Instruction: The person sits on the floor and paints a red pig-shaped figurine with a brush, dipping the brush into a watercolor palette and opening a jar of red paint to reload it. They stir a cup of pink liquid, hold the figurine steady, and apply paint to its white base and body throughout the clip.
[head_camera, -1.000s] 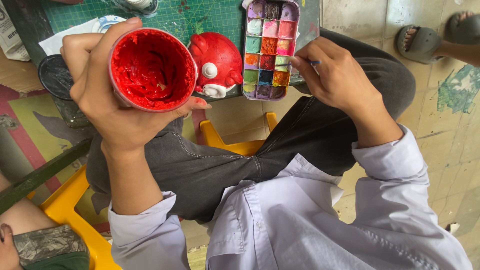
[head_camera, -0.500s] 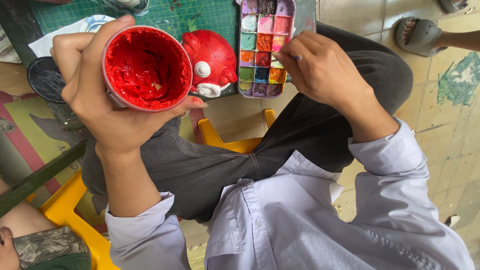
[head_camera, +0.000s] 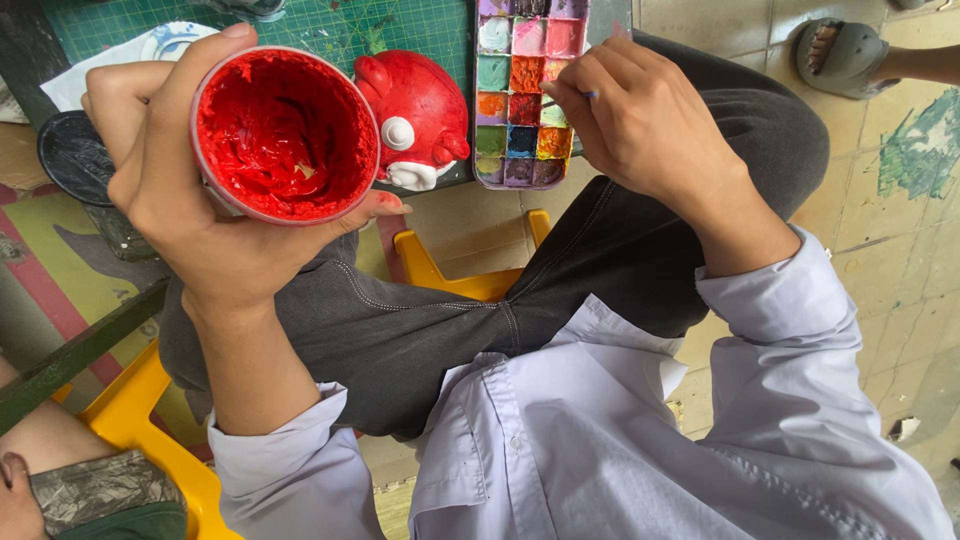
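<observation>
A seated person's left hand (head_camera: 200, 220) is gripping a tub of red paint (head_camera: 285, 135) above the lap while the right hand (head_camera: 640, 125) is pinching a thin brush (head_camera: 570, 98) over the paint palette (head_camera: 525, 90) on the desk (head_camera: 330, 30); keeping the tub level seems wise.

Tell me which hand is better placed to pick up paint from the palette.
Right. The right hand holds a brush with its tip over the palette. The left hand is wrapped around the red paint cup, away from the palette.
</observation>
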